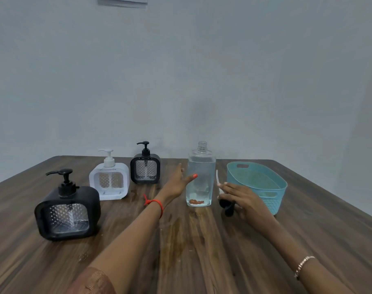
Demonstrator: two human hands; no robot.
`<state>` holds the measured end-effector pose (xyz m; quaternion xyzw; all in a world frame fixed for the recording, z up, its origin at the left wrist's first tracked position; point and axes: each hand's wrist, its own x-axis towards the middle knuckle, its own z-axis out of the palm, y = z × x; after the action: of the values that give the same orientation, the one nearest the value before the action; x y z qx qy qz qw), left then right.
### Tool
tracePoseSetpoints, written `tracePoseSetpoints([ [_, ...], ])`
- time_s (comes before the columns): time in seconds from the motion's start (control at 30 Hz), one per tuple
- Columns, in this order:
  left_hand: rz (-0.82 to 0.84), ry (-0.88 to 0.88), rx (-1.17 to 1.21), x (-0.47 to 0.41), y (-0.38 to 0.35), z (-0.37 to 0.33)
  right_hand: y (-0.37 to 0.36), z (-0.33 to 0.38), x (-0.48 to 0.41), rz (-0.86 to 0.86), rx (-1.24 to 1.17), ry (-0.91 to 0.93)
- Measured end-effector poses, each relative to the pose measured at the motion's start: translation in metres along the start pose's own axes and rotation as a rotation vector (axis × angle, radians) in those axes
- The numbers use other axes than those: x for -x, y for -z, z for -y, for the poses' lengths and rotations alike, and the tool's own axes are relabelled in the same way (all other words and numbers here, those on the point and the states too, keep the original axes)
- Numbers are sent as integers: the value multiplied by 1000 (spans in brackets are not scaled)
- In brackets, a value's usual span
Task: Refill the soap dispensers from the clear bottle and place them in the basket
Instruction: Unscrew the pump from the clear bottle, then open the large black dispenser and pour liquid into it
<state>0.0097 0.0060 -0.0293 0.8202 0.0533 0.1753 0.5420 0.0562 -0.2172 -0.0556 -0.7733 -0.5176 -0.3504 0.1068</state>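
Note:
The clear bottle (pixel 201 179) stands upright mid-table, its neck uncapped and clear liquid almost up to its shoulder. My left hand (pixel 176 183) is at its left side with the fingers straight and the thumb lying across its front. My right hand (pixel 242 200), just right of the bottle, holds a black pump head (pixel 227 207) with a white tube (pixel 218 179), low over the table. A black soap dispenser (pixel 67 211) stands at the near left. Further back are a white dispenser (pixel 109 181) and a second black dispenser (pixel 145 167), all with pumps on. The teal basket (pixel 274 200) sits at the right.
The wooden table (pixel 181 240) has a wet patch in front of the bottle. A grey wall rises close behind the table's far edge. The basket touches none of the dispensers and stands just behind my right hand.

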Motion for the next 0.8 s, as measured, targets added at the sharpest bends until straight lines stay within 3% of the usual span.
tracePoseSetpoints([
  [0.37,8,44,-94,16,5,17,-11,-6,10,411,362,133],
  [0.63,-59,29,-96,32,26,23,-6,5,1,433,203,17],
  [0.8,-98,-41,-23,44,48,12,-2,35,-33,193,-126,-206],
])
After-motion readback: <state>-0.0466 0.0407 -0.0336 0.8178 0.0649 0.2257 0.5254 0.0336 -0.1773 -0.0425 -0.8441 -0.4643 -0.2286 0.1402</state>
